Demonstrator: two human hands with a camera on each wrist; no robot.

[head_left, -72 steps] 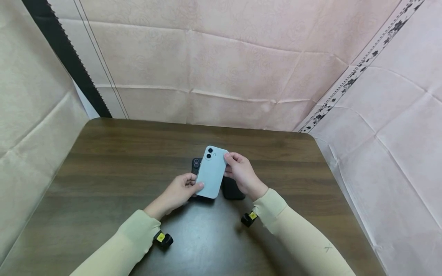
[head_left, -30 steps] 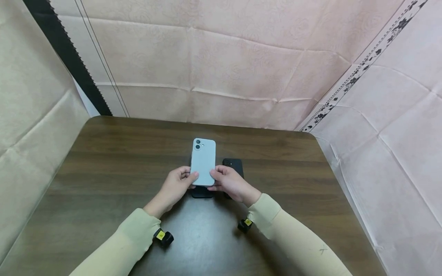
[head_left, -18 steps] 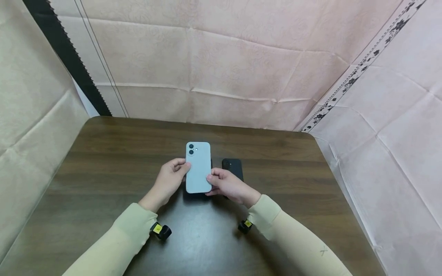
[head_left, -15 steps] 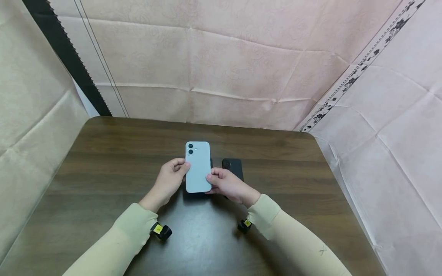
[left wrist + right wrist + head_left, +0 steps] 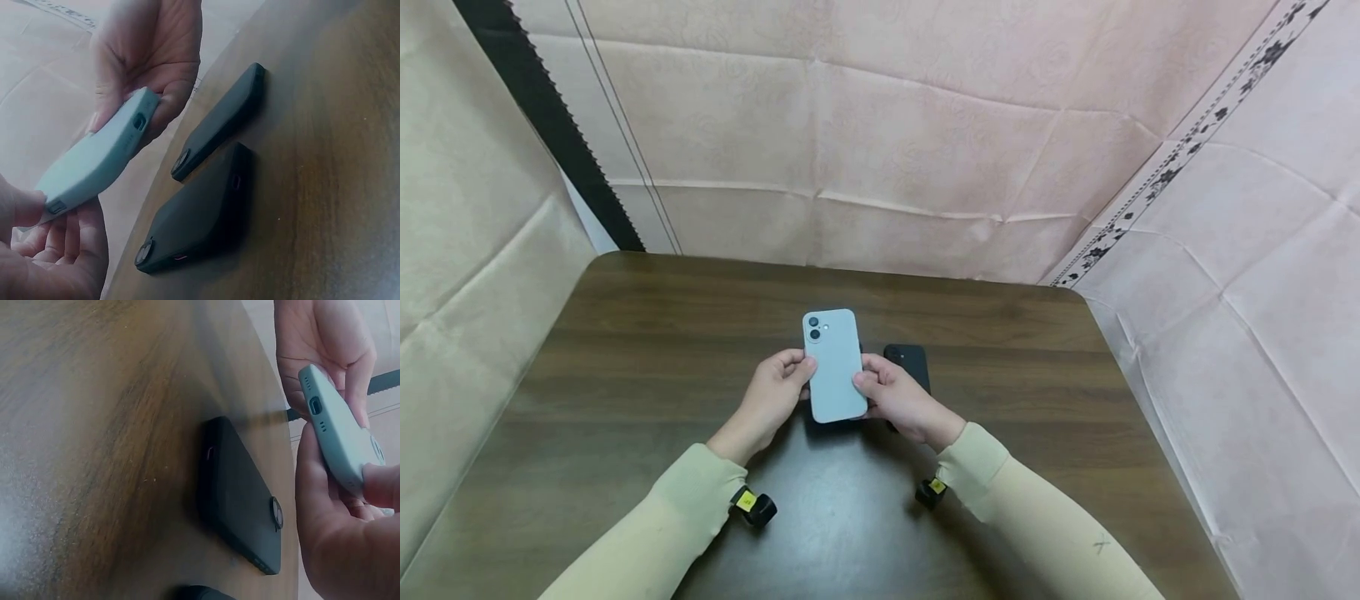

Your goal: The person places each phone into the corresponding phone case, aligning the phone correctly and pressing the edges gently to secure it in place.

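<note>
A light blue phone (image 5: pixel 837 371), back and two camera lenses facing up, is held above the table between both hands. My left hand (image 5: pixel 769 396) pinches its left side, thumb on the back and fingers beneath. On the lower right side, my right hand (image 5: pixel 906 402) grips it the same way. The phone's bottom edge with its charging port (image 5: pixel 316 406) shows in the right wrist view. Two black phones lie on the table below: one (image 5: pixel 194 219) is mostly hidden by the blue phone in the head view, the other (image 5: pixel 913 362) is partly behind my right hand.
The brown wooden table (image 5: pixel 647 350) has rounded far corners. Pale cloth (image 5: pixel 910 158) hangs behind it and along both sides. A small black wrist camera (image 5: pixel 758 508) sits at the left cuff, another camera (image 5: pixel 930 492) at the right.
From a slanted pose farther right, the light blue phone has moved left and turned nearly straight. My left hand's hold has moved up its side, and my right hand's hold has moved down.
</note>
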